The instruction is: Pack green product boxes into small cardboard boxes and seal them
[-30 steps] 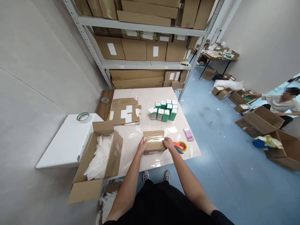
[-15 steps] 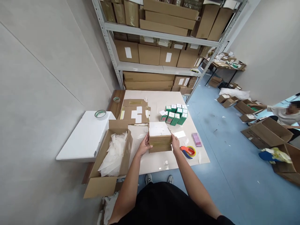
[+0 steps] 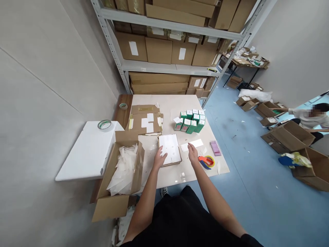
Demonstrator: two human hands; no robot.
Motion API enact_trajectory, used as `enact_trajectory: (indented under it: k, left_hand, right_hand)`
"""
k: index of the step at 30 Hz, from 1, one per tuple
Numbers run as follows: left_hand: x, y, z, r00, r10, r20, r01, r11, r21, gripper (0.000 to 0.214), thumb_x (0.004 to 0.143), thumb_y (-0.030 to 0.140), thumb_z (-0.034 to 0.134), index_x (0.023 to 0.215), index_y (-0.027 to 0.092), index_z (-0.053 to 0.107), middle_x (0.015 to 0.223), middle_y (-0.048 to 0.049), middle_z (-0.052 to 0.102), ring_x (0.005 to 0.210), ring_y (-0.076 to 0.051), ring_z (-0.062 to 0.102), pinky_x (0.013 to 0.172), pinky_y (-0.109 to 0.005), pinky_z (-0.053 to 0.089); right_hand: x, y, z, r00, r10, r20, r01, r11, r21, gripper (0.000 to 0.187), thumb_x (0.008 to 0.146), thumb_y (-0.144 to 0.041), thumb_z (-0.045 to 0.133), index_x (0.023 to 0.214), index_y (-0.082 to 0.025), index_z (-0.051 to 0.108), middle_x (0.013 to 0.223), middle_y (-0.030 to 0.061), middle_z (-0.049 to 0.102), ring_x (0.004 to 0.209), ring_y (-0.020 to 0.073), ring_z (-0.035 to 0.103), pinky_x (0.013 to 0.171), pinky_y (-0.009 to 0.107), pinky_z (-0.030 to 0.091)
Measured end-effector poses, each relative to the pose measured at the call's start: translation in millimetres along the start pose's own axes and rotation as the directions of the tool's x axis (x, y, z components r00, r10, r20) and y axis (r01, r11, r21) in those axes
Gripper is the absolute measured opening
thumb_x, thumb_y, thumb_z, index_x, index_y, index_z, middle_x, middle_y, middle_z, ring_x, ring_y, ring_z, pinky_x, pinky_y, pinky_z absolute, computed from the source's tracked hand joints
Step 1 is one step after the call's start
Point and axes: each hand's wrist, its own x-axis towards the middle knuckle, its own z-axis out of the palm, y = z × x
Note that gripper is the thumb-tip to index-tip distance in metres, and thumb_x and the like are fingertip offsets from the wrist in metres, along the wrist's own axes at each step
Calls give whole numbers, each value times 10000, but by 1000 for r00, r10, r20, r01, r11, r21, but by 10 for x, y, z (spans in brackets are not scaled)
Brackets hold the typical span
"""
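Observation:
A low cardboard box (image 3: 168, 151) lies on the table, its top covered with white paper. My left hand (image 3: 159, 159) rests on the box's left front corner, thumb and fingers spread over the white top. To the right of the box, apart from it, my right hand (image 3: 192, 154) hovers with fingers loosely stretched and nothing seen in them. Its fingertips are close to a white paper strip (image 3: 196, 143) on the table. Beside the right wrist sits an orange and blue tape dispenser (image 3: 205, 162) with a yellow ring.
Several green-and-white small boxes (image 3: 191, 126) stand behind. Flattened cardboard (image 3: 137, 121) lies back left. An open carton (image 3: 140, 164) of white wrapping sheets stands left, near a white block (image 3: 82, 151) bearing a tape roll (image 3: 104, 124). Shelving (image 3: 164, 67) rises behind. A person (image 3: 308, 118) sits far right.
The box has been tilted down flat, its white top now facing up. My right hand has let go and moved off it; my left hand stays on it. The view has shifted slightly.

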Motion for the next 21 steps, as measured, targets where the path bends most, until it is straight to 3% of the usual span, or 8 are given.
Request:
enact_trajectory:
  k: [4, 9, 12, 15, 21]
  left_hand:
    - [53, 133, 224, 998, 58, 33, -57, 998, -30, 724, 936, 462, 692, 1581, 268, 428, 1623, -150, 459, 1432, -322, 517, 1147, -447, 471]
    - [153, 384, 618, 993, 74, 91, -76, 997, 24, 626, 941, 392, 661, 1530, 246, 506, 1571, -149, 522, 1332, -296, 602, 1086, -422, 514]
    - [285, 482, 956, 989, 35, 144, -48, 995, 89, 574, 942, 327, 645, 1498, 230, 541, 1468, -141, 619, 1233, -250, 661, 1049, -388, 533]
    - [534, 478, 1353, 978, -47, 204, 9, 983, 186, 591, 923, 274, 657, 1500, 226, 537, 1370, -126, 687, 1139, -218, 698, 1005, -357, 550]
    - [1198, 216, 2069, 916, -285, 283, 129, 875, 466, 647, 898, 263, 664, 1523, 182, 516, 1443, -159, 647, 1181, -246, 694, 961, -329, 548]
  right_hand:
    - [142, 96, -188, 999, -39, -27, 42, 995, 93, 600, 986, -426, 358, 1498, -185, 559, 1575, 88, 541, 1456, 234, 490, 1161, 362, 433]
    - [429, 255, -461, 1000, 24, 4, -24, 996, 90, 621, 981, -435, 381, 1530, -179, 519, 1588, 92, 523, 1452, 246, 495, 1166, 364, 432]
    - [686, 424, -604, 998, 60, 35, -59, 998, -38, 617, 967, -392, 435, 1552, -205, 496, 1587, 82, 525, 1438, 263, 506, 1153, 374, 444]
    - [1010, 669, -679, 985, 103, 138, -70, 971, -227, 612, 955, -320, 486, 1556, -206, 500, 1592, 80, 519, 1428, 267, 515, 1178, 365, 413]
    - [1698, 1198, -606, 882, 197, 429, 88, 823, -561, 594, 970, -242, 500, 1557, -153, 496, 1643, 112, 448, 1529, 250, 387, 1233, 341, 327]
